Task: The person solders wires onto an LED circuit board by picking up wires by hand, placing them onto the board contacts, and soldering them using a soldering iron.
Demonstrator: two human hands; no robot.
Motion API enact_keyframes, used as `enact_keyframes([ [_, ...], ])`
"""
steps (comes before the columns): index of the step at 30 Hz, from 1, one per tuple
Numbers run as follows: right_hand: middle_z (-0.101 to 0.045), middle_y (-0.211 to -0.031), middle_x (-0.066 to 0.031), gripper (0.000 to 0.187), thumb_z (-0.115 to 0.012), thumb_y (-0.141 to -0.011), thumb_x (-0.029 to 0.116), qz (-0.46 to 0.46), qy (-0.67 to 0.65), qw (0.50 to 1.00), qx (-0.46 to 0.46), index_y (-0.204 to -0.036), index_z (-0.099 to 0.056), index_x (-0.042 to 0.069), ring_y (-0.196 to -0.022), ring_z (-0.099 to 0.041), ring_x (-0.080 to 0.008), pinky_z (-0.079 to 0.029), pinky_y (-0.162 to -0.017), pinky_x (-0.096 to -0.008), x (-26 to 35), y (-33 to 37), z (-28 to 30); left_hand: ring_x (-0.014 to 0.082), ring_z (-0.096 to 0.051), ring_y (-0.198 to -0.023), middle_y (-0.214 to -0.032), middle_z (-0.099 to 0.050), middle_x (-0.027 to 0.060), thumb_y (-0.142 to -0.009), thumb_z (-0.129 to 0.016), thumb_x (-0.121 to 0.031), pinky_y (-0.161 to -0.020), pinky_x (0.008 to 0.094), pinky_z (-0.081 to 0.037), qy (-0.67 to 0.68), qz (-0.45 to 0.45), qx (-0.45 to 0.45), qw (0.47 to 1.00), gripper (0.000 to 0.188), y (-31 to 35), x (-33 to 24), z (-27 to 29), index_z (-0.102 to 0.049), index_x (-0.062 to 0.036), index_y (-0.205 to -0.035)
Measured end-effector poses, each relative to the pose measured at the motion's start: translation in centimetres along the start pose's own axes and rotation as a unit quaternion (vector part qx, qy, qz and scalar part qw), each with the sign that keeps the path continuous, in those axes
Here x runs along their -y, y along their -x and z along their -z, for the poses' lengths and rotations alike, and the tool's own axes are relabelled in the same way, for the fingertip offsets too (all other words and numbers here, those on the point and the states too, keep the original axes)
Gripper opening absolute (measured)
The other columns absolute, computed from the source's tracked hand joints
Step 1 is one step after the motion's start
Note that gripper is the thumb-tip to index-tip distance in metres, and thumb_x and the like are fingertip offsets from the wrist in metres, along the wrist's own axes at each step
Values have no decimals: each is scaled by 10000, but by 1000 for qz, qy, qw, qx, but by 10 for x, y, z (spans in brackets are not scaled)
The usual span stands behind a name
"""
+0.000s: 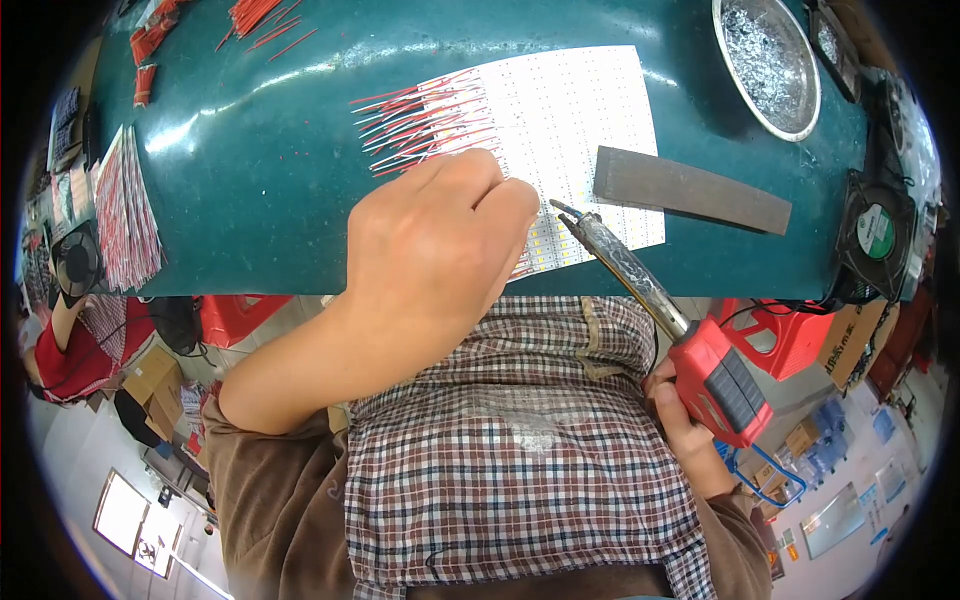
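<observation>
A white LED board panel (585, 105) lies on the green table, with rows of small yellow LEDs near its close edge. Red and white wires (405, 125) stick out from its left side. Over the panel's near left part, my left hand (430, 230) is closed with thumb and fingers together; its fingertips and whatever they hold are hidden behind the hand. My right hand (683, 420) grips a red soldering iron (720, 385) by the handle. The iron's dark tip points up and left, just above the panel, a little right of my left hand.
A flat grey bar (695, 190) overlaps the panel's right edge. Far right stands a round metal bowl (812, 105) of silvery scraps, with a black fan (875, 230) nearer. Wire bundles (130, 215) lie left; red wires (255, 15) lie far left. Another person's red sleeve (65, 340) shows left.
</observation>
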State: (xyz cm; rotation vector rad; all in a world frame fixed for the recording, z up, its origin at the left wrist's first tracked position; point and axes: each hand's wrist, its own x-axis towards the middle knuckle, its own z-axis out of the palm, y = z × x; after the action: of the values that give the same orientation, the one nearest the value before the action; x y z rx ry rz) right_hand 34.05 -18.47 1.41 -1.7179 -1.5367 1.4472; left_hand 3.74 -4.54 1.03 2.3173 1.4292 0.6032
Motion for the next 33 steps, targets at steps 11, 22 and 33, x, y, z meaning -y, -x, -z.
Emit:
enact_keyframes([
  [11, -676, -857, -124, 244, -759, -824, 96, 25, -26, 999, -2, -1039, -709, -7, -718, -665, -277, -524, -658, -354, 0, -6, -3, 244, -599, -655, -735, -566, 52, -771, -786, -24, -568, 366, -460, 15, 8, 0, 1000, 139, -2, -1, 0, -686, -87, -843],
  [22, -671, -809, -104, 176, -715, -848, 88, 34, -39, 999, -16, -997, -709, -5, -681, -652, -256, -525, -650, -346, -3, -3, 1, 241, -609, -667, -740, -580, 49, -768, -794, -35, -582, 366, -474, 3, 11, 8, 1000, 134, -2, -1, -1, -696, -87, -844],
  [33, -651, -794, -81, 80, -667, -899, 24, -15, -134, 989, -52, -965, -673, -22, -711, -625, -181, -519, -671, -322, 6, -2, -5, 213, -640, -686, -809, -654, 52, -846, -781, -111, -617, 340, -497, -96, 19, -58, 993, 85, -39, 32, 21, -717, -62, -876],
])
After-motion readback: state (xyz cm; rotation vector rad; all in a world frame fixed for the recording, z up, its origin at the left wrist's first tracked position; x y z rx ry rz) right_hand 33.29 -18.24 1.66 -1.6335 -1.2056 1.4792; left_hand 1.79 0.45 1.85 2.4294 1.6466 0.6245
